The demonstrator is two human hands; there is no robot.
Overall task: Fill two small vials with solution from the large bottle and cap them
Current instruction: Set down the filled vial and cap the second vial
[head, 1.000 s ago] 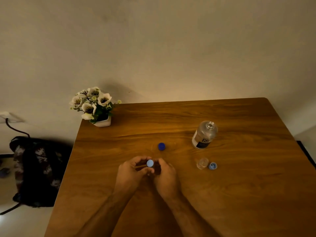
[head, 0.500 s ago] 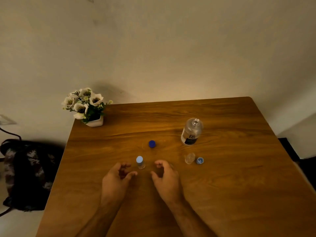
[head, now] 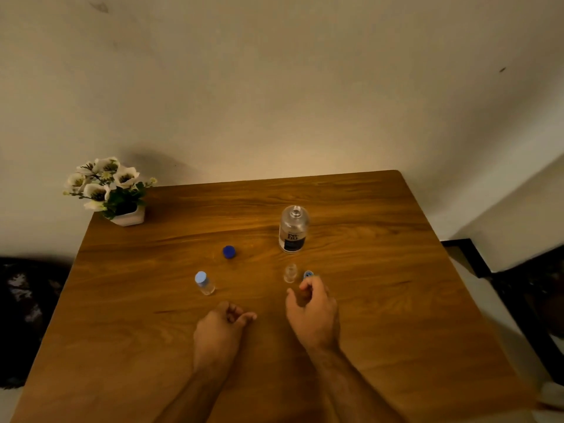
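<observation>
Partly hidden: small cap point(head: 308, 274) behind right hand point(head: 314, 312) fingertips; both hands loosely curled, empty.

light-blue cap point(head: 308, 274) partly behind right hand point(head: 314, 312), bag point(head: 21, 303) cropped left

— Can you read anything in front of you?
— Only the dark label on your large bottle point(head: 293, 230): pale letters, seemingly "re-nu". Finer print below is too blurred.
— And elsewhere?
— Nothing else you see carries legible text.
</observation>
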